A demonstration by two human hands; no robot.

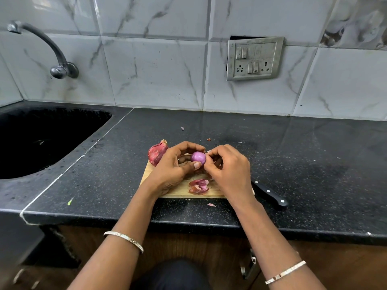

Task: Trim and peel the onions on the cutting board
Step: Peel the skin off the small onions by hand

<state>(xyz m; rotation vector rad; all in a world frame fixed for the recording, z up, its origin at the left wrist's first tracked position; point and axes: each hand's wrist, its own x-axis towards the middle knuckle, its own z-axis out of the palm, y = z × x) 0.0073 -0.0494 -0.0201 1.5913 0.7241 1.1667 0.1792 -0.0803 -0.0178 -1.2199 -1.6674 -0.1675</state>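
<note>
while both hands hold it, peeled onion (pixel 198 157) glossy purple

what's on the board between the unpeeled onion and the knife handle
In the head view, both hands lie between the unpeeled onion and the knife handle: left hand, right hand, gripping the peeled onion, with loose skins below.

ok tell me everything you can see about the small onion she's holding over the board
The peeled onion is small, round and smooth, glossy pale purple, with no dry skin on the side that shows. It is held just above the wooden cutting board, between both hands. The left hand cups it, thumb under its front and fingers curled over the top. The right hand pinches at its right side, as if picking at the last skin. Its ends are hidden by the fingers.
</note>
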